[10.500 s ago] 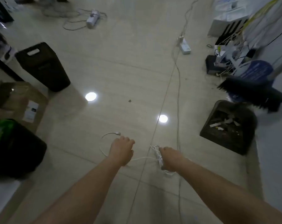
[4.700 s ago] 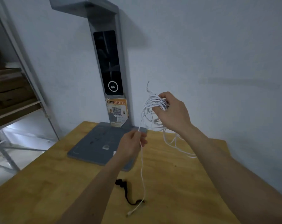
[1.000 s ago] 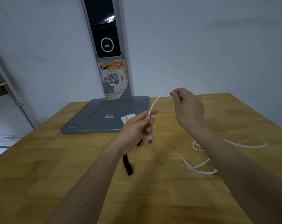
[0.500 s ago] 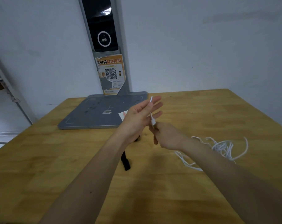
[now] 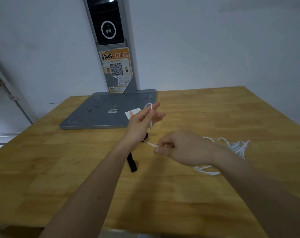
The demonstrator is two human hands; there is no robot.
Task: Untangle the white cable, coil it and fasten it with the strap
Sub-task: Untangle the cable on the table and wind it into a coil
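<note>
While looping over the half-spread left hand, white cable pinched by right hand, loose tangle just right of it, black strap lying beneath left wrist.

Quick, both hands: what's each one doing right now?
Left hand: fingers spread, white cable looped over them.
Right hand: pinching the cable.
</note>
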